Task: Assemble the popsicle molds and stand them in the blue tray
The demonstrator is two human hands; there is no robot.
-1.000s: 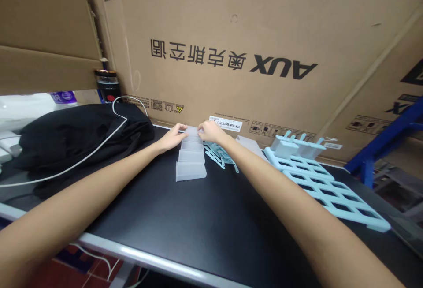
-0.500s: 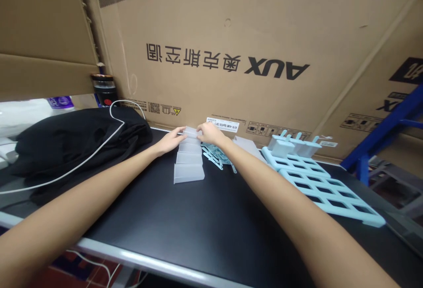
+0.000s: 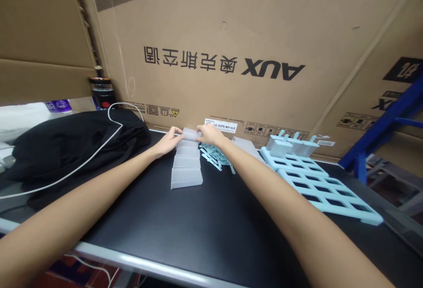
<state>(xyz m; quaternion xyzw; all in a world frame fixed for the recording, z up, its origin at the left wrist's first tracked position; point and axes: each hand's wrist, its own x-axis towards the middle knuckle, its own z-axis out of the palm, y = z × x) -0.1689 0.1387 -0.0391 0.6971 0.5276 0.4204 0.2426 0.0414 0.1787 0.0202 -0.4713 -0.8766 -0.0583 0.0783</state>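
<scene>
- Hands, left (image 3: 170,140) and right (image 3: 208,134), pinch the far clear cup (image 3: 191,134) from either side, fingers closed on it.
- Judging by this, the cup is being pulled from the stack (image 3: 186,169); next calls for a straight tug.
- Blue sticks (image 3: 214,158) lie just beside the right wrist.

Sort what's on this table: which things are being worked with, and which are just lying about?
In use: left hand and right hand both gripping the clear cup at the far end of the stacked cups; sticks; blue tray.

Lying about: black cloth, white cable, cardboard box.
</scene>
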